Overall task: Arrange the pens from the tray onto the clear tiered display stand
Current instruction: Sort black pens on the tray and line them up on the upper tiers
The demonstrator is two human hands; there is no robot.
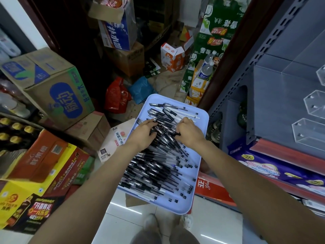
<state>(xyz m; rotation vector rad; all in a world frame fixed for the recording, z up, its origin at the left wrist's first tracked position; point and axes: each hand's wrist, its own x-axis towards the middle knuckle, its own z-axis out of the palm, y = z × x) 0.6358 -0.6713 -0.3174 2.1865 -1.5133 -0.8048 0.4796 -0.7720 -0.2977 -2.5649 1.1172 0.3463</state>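
A pale blue tray point(202, 152) lies low in front of me, heaped with several black-capped clear pens point(158, 166). My left hand point(143, 133) rests palm down on the far part of the heap, fingers spread among the pens. Beside it, my right hand point(189, 132) is curled, its fingers closed around a pen or a few pens at the top of the pile. The clear tiered display stand point(309, 131) sits on the grey shelf at the right, its pockets showing no pens.
Cardboard drink cartons point(58, 95) are stacked at the left and back. A red bag point(117, 96) and a blue bag point(141, 88) lie on the floor beyond the tray. The grey shelving upright point(246, 81) stands right of the tray. My shoes point(151, 224) are on white tiles.
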